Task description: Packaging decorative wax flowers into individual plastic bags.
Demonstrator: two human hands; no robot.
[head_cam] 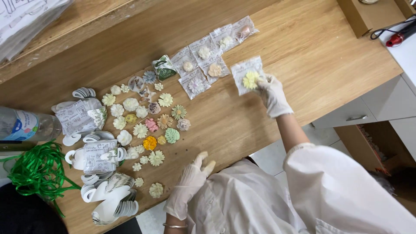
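Over the bench [242,125], right hand [273,93] pinches a bagged yellow flower [249,78], light, crinkly, probably fragile, best held by edge; left hand [188,184] hangs loose, holding nothing.

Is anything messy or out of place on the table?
Mostly tidy. The green ribbon lies in a loose tangle at the table's edge, and one small flower sits apart from the other loose flowers.
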